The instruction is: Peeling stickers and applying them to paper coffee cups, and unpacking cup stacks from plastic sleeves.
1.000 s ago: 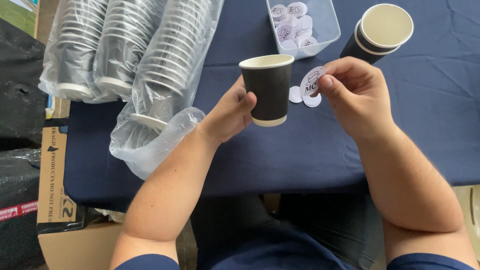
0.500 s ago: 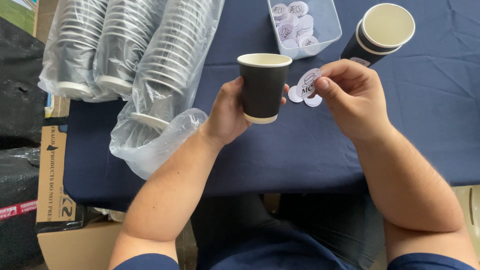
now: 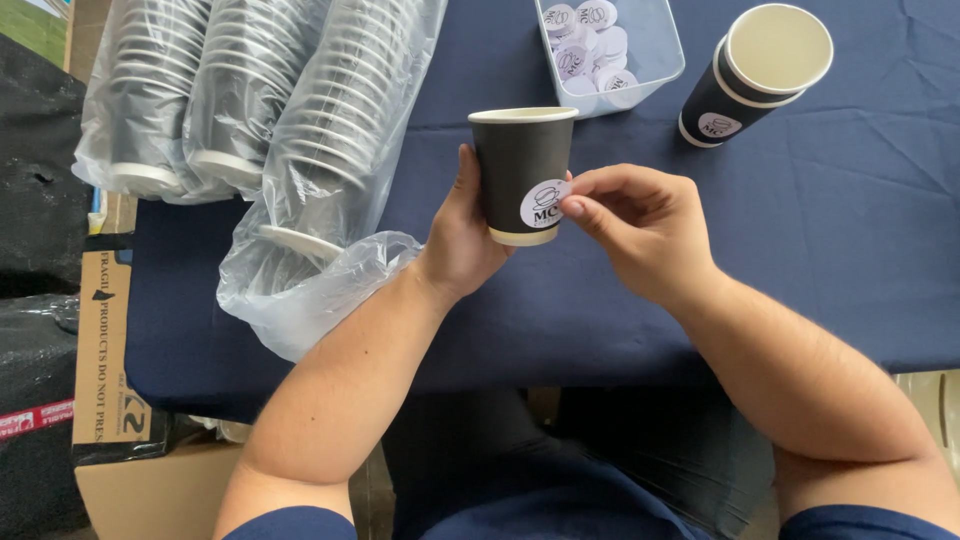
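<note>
The left hand (image 3: 462,240) grips a cup (image 3: 522,172) while right hand (image 3: 640,225) fingertips press a sticker (image 3: 545,203) onto it; one stickered stack (image 3: 755,75) stands done, sleeves (image 3: 250,110) remain.

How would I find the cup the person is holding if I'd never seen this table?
Look at the table with the dark blue cloth, near its front edge. There the left hand holds up a black paper cup. Unlike the stacked cups at the far right, it is lifted off the cloth, and the right hand presses a round white sticker on it.

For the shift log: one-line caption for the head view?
Left hand holds black paper cup; right hand presses round white sticker onto it.
</note>
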